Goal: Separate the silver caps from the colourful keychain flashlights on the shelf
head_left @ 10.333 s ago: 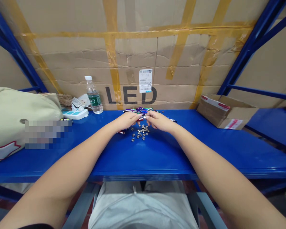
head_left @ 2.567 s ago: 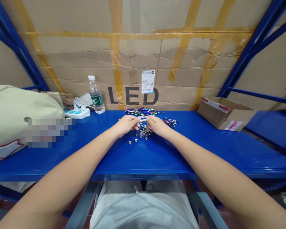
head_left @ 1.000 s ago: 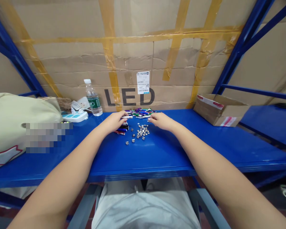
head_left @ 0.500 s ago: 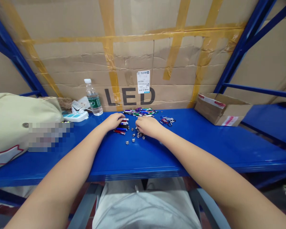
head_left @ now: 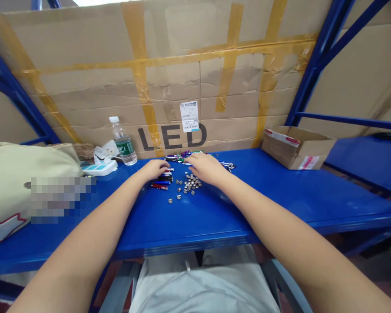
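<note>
My left hand [head_left: 155, 169] rests at the far end of a row of short coloured sticks [head_left: 163, 181], red, blue, black and whitish. Its thumb and fingers look apart over the sticks, and no grasp shows. Palm down, my right hand [head_left: 206, 168] hovers just behind a cluster of small round silvery metal pieces [head_left: 192, 183]. Its fingers extend toward a pile of slim multicoloured shiny items [head_left: 177, 157] at the back, partly covering them; the fingertips look apart. A few metal pieces lie loose nearer me. Right of that hand are some carabiners [head_left: 228, 166], partly hidden.
A water bottle [head_left: 124, 145] stands at the back left beside a white power strip [head_left: 101, 168]. A cream bag [head_left: 29, 165] lies at the left. An open cardboard box [head_left: 295, 150] sits at the right. Behind the blue table [head_left: 189, 226] rises a large taped carton [head_left: 107, 95].
My right hand has lifted off the metal pieces and moved back toward the pile, uncovering the cluster. My left hand stays by the row of sticks. The camera view has shifted slightly.
</note>
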Available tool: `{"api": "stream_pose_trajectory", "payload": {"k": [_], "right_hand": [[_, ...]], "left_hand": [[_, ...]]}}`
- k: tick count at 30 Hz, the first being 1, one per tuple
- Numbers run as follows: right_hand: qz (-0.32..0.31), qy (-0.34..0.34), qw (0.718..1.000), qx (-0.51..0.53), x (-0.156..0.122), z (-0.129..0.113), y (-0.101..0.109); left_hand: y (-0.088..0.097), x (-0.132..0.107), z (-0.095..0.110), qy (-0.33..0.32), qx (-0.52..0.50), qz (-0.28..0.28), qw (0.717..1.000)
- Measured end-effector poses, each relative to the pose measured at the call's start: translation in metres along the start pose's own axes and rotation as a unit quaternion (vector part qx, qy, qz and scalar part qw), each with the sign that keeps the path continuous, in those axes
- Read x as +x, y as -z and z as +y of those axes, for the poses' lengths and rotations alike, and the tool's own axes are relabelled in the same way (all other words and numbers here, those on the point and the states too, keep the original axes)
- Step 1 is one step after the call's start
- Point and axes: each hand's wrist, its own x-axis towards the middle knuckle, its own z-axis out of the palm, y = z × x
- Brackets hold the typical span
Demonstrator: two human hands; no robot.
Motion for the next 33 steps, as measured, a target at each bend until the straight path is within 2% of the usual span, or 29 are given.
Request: {"api": "stream_pose_trajectory", "payload": {"k": [2, 4, 7, 9, 13, 19, 26, 33], "right_hand": [[0.006, -0.092, 0.996, 0.007, -0.005, 0.028, 0.0], [-0.019, -0.195, 0.981, 0.014, -0.012, 0.059, -0.008], [-0.132, -0.285, 0.948, 0.053, -0.02, 0.091, -0.031], [-0.163, -0.288, 0.942, 0.062, -0.021, 0.098, -0.045], [-0.172, -0.257, 0.948, 0.071, -0.014, 0.086, -0.056], [-0.16, -0.219, 0.958, 0.091, -0.01, 0.076, -0.048], [-0.122, -0.212, 0.963, 0.113, -0.012, 0.079, -0.034], [-0.113, -0.233, 0.958, 0.126, -0.011, 0.081, -0.028]], "left_hand": [[0.002, 0.003, -0.002, 0.007, -0.026, -0.022, 0.999], [0.003, 0.003, -0.004, 0.015, -0.058, -0.031, 0.998], [0.004, 0.0, -0.007, 0.018, -0.102, -0.027, 0.994], [0.004, -0.003, -0.008, 0.02, -0.113, -0.026, 0.993], [0.005, 0.001, -0.007, 0.029, -0.096, -0.013, 0.995], [0.006, 0.03, 0.004, 0.029, -0.004, 0.031, 0.999], [-0.004, 0.073, 0.013, -0.005, 0.077, 0.013, 0.997], [-0.009, 0.081, 0.006, -0.01, 0.137, -0.009, 0.99]]}}
